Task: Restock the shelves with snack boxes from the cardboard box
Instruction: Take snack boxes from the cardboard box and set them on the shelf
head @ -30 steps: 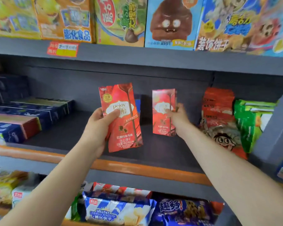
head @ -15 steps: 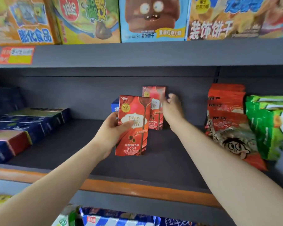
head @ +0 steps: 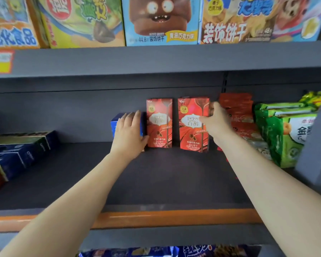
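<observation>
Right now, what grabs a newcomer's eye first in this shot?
Two red snack boxes standing upright side by side at the back of the dark shelf: the left red box and the right red box. The right hand grips the right one; the left hand lies over a blue box beside them.

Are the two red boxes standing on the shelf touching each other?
Apart. The head view shows a strip of dark shelf back between the left red box and the right red box, from top to bottom.
</observation>
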The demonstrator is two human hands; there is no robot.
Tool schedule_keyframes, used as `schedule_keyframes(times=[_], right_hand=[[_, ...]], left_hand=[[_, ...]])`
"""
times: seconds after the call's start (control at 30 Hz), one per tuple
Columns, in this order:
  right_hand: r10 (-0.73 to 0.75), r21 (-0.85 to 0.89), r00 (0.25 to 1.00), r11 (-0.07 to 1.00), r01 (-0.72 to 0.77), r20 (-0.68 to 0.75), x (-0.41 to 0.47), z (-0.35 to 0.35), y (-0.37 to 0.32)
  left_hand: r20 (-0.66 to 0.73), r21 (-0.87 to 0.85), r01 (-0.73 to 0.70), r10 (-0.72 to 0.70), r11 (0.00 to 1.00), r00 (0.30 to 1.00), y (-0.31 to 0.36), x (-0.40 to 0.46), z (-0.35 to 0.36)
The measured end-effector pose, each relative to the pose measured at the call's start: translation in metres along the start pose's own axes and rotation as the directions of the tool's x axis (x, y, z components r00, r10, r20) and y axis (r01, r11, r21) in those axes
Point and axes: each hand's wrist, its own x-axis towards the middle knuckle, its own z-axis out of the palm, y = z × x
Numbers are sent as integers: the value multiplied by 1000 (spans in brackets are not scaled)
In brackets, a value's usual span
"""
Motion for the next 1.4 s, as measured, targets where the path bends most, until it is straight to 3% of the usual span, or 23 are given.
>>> schedule_keyframes(times=[0.07,0.17,0.33,0.5,0.6,0.67,0.77,0.87,1.07,1.2,1.3,1.4], right_hand=[[114,18,993,993,-113,-35,12,10,8],[214,107,977,971,-212,-13,23,30,16],[123,-3,992,992,-123,11,27,45,14],[14,-329,999,944,-1,37,9,52,12],[-365,-592,928,734,334,71,-2,56,11],[-505,-630,803,520,576,317,-8,61,10],[-331,-554,653,349,756,681,-16,70,13],[-177,-613,673,295,733,718,-18,77,15],[-162,-606,685,354,712,711,-33,72,3],[-234,-498,664,500,708,710,-70,42,-29],[-322,-401,689,625,670,649,-115,12,-49],[-383,-317,705,694,646,597,-177,-12,-58]], left_hand=[[85,-66,71,-65,995,994,-6,2,7],[98,-74,28,-21,997,995,-12,2,13],[64,-192,34,-22,981,998,-17,3,17],[50,-214,40,-30,976,998,-20,2,19],[52,-214,52,-42,976,998,-19,0,19],[59,-220,54,-42,974,997,-18,0,18],[62,-224,53,-40,973,997,-19,2,14],[95,-218,64,-44,974,995,-19,1,12],[221,-212,87,-39,973,975,-8,0,-10],[197,-200,20,20,980,980,0,-20,-48],[137,-201,-112,141,973,980,-3,-59,-82],[105,-167,-318,337,933,936,-15,-112,-109]])
